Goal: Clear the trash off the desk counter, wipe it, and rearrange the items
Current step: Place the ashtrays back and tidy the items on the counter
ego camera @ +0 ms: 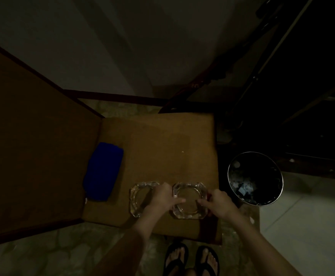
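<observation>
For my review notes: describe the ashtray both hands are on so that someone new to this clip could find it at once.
Start at the brown counter, with a blue cloth at its left side. Two clear glass ashtrays sit side by side near its front edge. The one meant is the right ashtray, nearer the round bin, with the left hand and right hand at its sides; the left ashtray is partly hidden.

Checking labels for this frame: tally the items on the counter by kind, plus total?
Glass ashtrays: 2, left and right, side by side; the left hand and right hand both grip the right one
Blue cloth: 1
Total: 3
</observation>
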Tool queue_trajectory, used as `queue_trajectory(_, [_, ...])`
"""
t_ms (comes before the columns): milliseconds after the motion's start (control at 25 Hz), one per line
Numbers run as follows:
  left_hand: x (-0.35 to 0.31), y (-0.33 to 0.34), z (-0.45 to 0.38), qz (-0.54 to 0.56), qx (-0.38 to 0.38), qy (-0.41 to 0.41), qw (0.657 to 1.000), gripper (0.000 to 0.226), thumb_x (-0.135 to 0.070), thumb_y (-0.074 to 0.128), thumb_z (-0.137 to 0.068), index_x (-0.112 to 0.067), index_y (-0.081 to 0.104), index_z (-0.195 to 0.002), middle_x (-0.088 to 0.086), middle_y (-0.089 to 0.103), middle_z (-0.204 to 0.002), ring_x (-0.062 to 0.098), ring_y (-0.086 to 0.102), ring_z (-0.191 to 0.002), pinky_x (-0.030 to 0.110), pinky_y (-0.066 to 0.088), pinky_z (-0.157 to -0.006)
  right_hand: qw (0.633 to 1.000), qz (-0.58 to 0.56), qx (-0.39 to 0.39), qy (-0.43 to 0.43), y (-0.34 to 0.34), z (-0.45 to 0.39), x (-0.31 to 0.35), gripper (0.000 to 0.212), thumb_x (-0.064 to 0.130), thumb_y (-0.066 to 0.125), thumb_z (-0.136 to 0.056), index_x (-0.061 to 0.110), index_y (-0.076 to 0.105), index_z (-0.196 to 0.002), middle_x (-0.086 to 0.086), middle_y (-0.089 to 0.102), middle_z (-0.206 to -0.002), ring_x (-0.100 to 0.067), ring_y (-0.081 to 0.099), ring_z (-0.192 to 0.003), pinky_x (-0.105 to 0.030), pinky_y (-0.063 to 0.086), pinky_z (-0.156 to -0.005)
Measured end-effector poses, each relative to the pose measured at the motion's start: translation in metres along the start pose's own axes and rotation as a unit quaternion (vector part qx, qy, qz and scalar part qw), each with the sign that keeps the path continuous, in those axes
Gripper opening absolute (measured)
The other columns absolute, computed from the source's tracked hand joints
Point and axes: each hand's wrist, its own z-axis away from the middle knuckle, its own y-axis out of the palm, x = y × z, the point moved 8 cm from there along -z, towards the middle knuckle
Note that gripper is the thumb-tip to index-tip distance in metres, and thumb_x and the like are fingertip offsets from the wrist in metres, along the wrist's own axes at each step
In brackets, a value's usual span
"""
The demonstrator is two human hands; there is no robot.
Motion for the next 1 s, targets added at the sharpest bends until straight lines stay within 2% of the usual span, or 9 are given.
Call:
queue_trajectory(120, [-0.016, -0.016, 0.017, 0.023, -0.007, 0.018, 1.0, 0.024, -0.026, 0.075, -0.081, -0.016, 0.053, -0.077, 0.011, 0.07, -0.091, 0.022, 0.071, -0.084, 0.036, 0.059, -0.08, 1.0, -0.027, -0.015, -0.001, -0.012, 0.01, 0.006, 0.007, 0.031, 0.06, -0.092, 0.024, 0.059, -0.09, 0.003, 0.065, -0.08, -0.013, 0.064, -0.071, -0.033, 0.054, -0.075])
queue_trajectory(240, [-0.04, -0.047, 0.041, 0.017, -0.027, 0.055, 0.998, 0.024, -0.028, 0.075, -0.08, -0.012, 0.058, -0.077, 0.011, 0.071, -0.083, 0.02, 0.072, -0.075, 0.036, 0.06, -0.076, 0.998, -0.053, -0.031, -0.013, -0.038, 0.033, 0.029, 0.017, 0.031, 0.057, -0.093, 0.017, 0.061, -0.101, 0.0, 0.067, -0.086, -0.017, 0.065, -0.077, -0.033, 0.053, -0.074])
queue_trajectory(320, [-0.06, -0.073, 0.062, 0.015, -0.043, 0.077, 0.996, 0.029, -0.03, 0.077, -0.078, -0.006, 0.062, -0.081, 0.012, 0.072, -0.078, 0.02, 0.072, -0.07, 0.037, 0.06, -0.073, 0.996, -0.067, -0.046, -0.029, -0.061, 0.056, 0.051, 0.021, 0.031, 0.056, -0.093, 0.013, 0.064, -0.1, -0.002, 0.069, -0.084, -0.018, 0.066, -0.072, -0.032, 0.053, -0.069])
queue_trajectory(440, [-0.094, -0.114, 0.109, 0.011, -0.049, 0.108, 0.993, 0.029, -0.032, 0.076, -0.078, -0.007, 0.062, -0.079, 0.009, 0.07, -0.071, 0.014, 0.07, -0.06, 0.026, 0.057, -0.059, 0.994, -0.076, -0.068, -0.049, -0.104, 0.102, 0.088, 0.019, 0.029, 0.055, -0.095, 0.012, 0.063, -0.098, -0.003, 0.068, -0.076, -0.016, 0.065, -0.062, -0.023, 0.051, -0.058])
queue_trajectory(520, [-0.119, -0.138, 0.144, 0.003, -0.043, 0.134, 0.99, 0.027, -0.033, 0.075, -0.079, -0.01, 0.061, -0.079, 0.007, 0.069, -0.071, 0.011, 0.068, -0.059, 0.021, 0.054, -0.057, 0.991, -0.102, -0.064, -0.058, -0.129, 0.139, 0.113, 0.015, 0.027, 0.055, -0.096, 0.015, 0.061, -0.099, -0.001, 0.067, -0.078, -0.014, 0.065, -0.064, -0.017, 0.05, -0.055])
queue_trajectory(640, [-0.162, -0.172, 0.2, -0.029, -0.033, 0.177, 0.983, 0.027, -0.035, 0.073, -0.081, -0.011, 0.06, -0.08, 0.004, 0.07, -0.073, 0.008, 0.067, -0.058, 0.019, 0.054, -0.058, 0.987, -0.112, -0.083, -0.075, -0.176, 0.197, 0.146, 0.012, 0.026, 0.056, -0.095, 0.016, 0.062, -0.096, -0.002, 0.067, -0.079, -0.013, 0.064, -0.064, -0.024, 0.051, -0.058])
queue_trajectory(760, [-0.211, -0.202, 0.254, -0.047, -0.031, 0.227, 0.972, 0.034, -0.038, 0.074, -0.08, -0.009, 0.057, -0.075, 0.007, 0.071, -0.071, 0.013, 0.069, -0.06, 0.02, 0.055, -0.057, 0.984, -0.098, -0.119, -0.089, -0.225, 0.248, 0.169, 0.014, 0.026, 0.057, -0.093, 0.016, 0.066, -0.096, -0.001, 0.069, -0.082, -0.012, 0.065, -0.068, -0.018, 0.047, -0.056])
queue_trajectory(880, [-0.252, -0.22, 0.303, -0.057, -0.014, 0.267, 0.962, 0.034, -0.036, 0.073, -0.082, -0.009, 0.056, -0.073, 0.014, 0.071, -0.072, 0.018, 0.07, -0.06, 0.02, 0.055, -0.053, 0.979, -0.095, -0.146, -0.107, -0.265, 0.297, 0.187, 0.012, 0.024, 0.059, -0.091, 0.024, 0.064, -0.081, 0.005, 0.064, -0.072, -0.005, 0.06, -0.059, -0.015, 0.043, -0.048])
queue_trajectory(1000, [-0.291, -0.226, 0.347, -0.072, 0.019, 0.295, 0.953, 0.034, -0.036, 0.071, -0.084, -0.007, 0.056, -0.074, 0.018, 0.073, -0.076, 0.028, 0.072, -0.07, 0.027, 0.058, -0.062, 0.972, -0.116, -0.164, -0.118, -0.3, 0.342, 0.193, 0.017, 0.021, 0.06, -0.091, 0.022, 0.061, -0.074, 0.003, 0.062, -0.067, -0.007, 0.06, -0.053, -0.02, 0.046, -0.047])
